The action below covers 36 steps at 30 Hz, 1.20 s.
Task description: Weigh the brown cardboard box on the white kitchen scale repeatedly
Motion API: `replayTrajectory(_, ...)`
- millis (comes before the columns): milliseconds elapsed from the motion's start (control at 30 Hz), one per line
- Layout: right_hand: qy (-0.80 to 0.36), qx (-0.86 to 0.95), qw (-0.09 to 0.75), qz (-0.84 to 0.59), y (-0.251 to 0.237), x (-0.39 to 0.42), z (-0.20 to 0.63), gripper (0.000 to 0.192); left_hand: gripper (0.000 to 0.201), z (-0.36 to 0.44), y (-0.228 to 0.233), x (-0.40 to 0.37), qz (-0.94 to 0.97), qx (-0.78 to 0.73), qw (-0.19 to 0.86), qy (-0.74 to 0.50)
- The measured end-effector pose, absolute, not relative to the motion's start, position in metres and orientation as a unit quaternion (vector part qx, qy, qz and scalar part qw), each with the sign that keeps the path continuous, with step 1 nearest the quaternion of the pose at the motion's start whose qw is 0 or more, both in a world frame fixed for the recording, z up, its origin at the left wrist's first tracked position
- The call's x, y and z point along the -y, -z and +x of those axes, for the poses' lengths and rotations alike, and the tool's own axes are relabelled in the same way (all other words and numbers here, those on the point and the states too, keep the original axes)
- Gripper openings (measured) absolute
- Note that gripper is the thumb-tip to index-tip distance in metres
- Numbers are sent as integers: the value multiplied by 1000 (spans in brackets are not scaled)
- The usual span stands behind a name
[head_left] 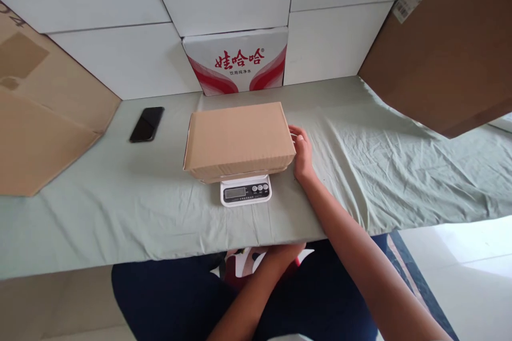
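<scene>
A closed brown cardboard box [240, 136] sits on a white digital kitchen scale [246, 202] on the cloth-covered table. Only the scale's front shows, with its grey display and round buttons; the box hides the rest of it. Beside the box's right end is my right hand [303, 153], its fingers loosely bent and partly hidden by the box edge. The hand does not wrap round the box. My left hand [291, 250] is low at my lap, mostly covered by the table's front edge, so its fingers do not show.
A black phone [147, 124] lies left of the box. Behind stands a white carton with red lettering [240, 61], among stacked white boxes [128, 58]. Large brown cartons flank the table at left [48, 117] and right [448, 53]. The green cloth [352, 170] is wrinkled.
</scene>
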State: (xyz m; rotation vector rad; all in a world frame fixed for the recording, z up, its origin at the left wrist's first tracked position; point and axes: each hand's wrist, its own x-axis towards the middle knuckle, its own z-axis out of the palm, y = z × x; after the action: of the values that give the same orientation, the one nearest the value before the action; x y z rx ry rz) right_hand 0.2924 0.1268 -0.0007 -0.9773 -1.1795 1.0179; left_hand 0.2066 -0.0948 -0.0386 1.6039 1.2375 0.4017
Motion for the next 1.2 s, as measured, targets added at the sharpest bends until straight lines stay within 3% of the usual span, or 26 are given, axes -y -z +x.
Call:
replayTrajectory(167,-435,509,619,-411,-2,-118,292,53,42,128,-3,148,662,-450,588,-114)
replayTrajectory(233,-433,516,622,-400,-6,-112,291,53,33,75,-19,153,634,-472,545,-281)
replayTrajectory(300,-422,523,628,-391,-11,-102,288,54,35,27,-30,132,508,-549,371,-550)
replayTrajectory(333,-418,531,629,-384,-14,-96,287,56,38,10,-33,115,438,-560,295,-639)
replayTrajectory(367,-416,542,626,-375,-17,-89,285,58,43,-3,-35,95,412,-554,286,-664)
replayTrajectory(567,-462,600,566,-327,-21,-69,274,71,65,-2,-41,6,485,-507,356,-618)
replayTrajectory(733,-415,612,599,-308,-34,-137,264,78,66,3,-49,-69,486,-445,352,-665)
replayTrajectory(900,-366,634,602,-318,-32,-204,245,81,80,-5,-25,-153,440,-426,349,-709)
replayTrajectory(1033,-379,635,579,-342,-12,-213,239,88,82,-7,3,-167,411,-456,354,-706)
replayTrajectory(1200,-374,645,565,-353,-7,-211,243,82,80,-7,8,-162,405,-455,355,-710)
